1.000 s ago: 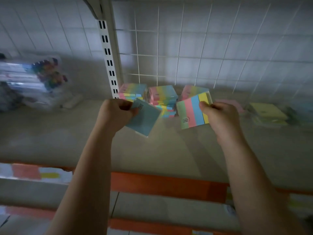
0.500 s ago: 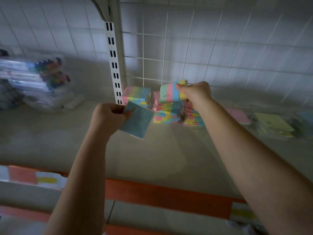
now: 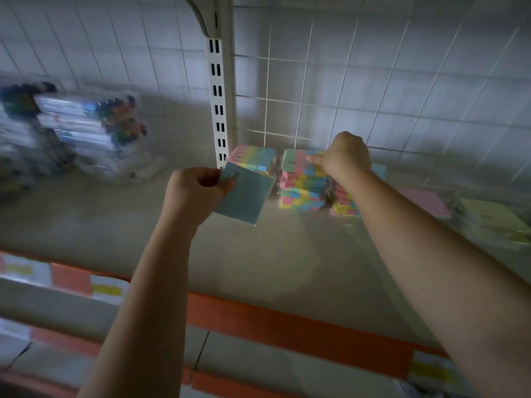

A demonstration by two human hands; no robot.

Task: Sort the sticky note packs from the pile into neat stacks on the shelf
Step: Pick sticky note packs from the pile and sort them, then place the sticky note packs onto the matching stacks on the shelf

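My left hand (image 3: 195, 191) grips a flat blue sticky note pack (image 3: 246, 196) by its upper left corner, tilted above the shelf (image 3: 258, 254). My right hand (image 3: 346, 156) rests with curled fingers and thumb on the top striped multicolour pack (image 3: 298, 160) of the middle stack (image 3: 304, 191) at the back of the shelf. A second multicolour stack (image 3: 254, 158) stands to its left by the upright. A third stack (image 3: 349, 202) is partly hidden behind my right forearm.
A white slotted upright (image 3: 218, 104) and a wire grid (image 3: 373, 81) back the shelf. Bagged marker sets (image 3: 86, 130) lie at the far left. Pink packs (image 3: 425, 201) and yellow packs (image 3: 494, 219) lie at the right. The shelf's orange front edge (image 3: 287, 323) runs below.
My right hand carried the striped multicolour pack from mid-air back and down onto the middle stack. My left hand kept the blue pack in about the same place.
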